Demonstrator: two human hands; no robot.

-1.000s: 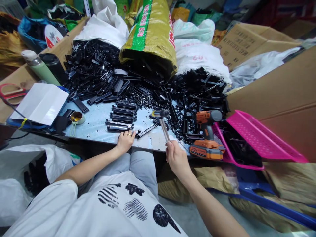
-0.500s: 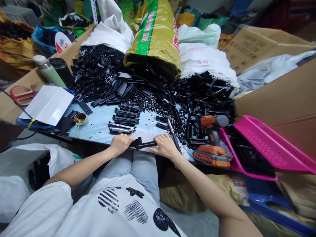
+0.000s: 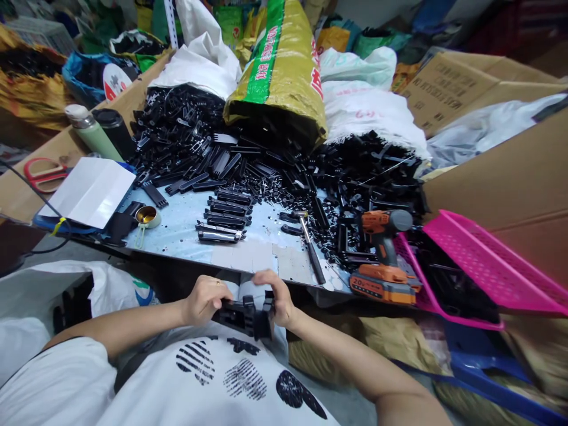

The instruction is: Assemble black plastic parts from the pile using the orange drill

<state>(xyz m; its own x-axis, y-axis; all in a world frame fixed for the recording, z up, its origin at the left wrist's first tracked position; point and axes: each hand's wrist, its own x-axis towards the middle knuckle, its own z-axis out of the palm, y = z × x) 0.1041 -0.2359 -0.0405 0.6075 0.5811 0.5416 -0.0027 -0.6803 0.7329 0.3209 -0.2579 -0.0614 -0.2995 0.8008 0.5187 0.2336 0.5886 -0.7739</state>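
**Both hands clamp one black piece over the lap**

The black plastic piece (image 3: 243, 315) sits off the surface (image 3: 177, 229), low over the person's lap and just above the printed white shirt, held from both ends. The left hand (image 3: 204, 299) comes in from 9 o'clock with the forearm nearly level; its fingers curl shut around the piece's left end, a ring showing on one of them. The right hand (image 3: 277, 303) reaches in from 4 o'clock, wrist bent inward, and its fingers (image 3: 268, 279) arch over the top of the right end, pinching it against the thumb.

At 12 o'clock from the hands lies the surface's near edge. A hammer (image 3: 310, 248) lies flat at 1 o'clock, untouched, its head pointing away from the person. Further toward 2 o'clock an orange drill (image 3: 380, 251) stands beside a pink basket (image 3: 486, 266). A neat row of finished black pieces (image 3: 225, 214) lies at 12 o'clock — behind it, the loose heap of black parts (image 3: 266, 157).
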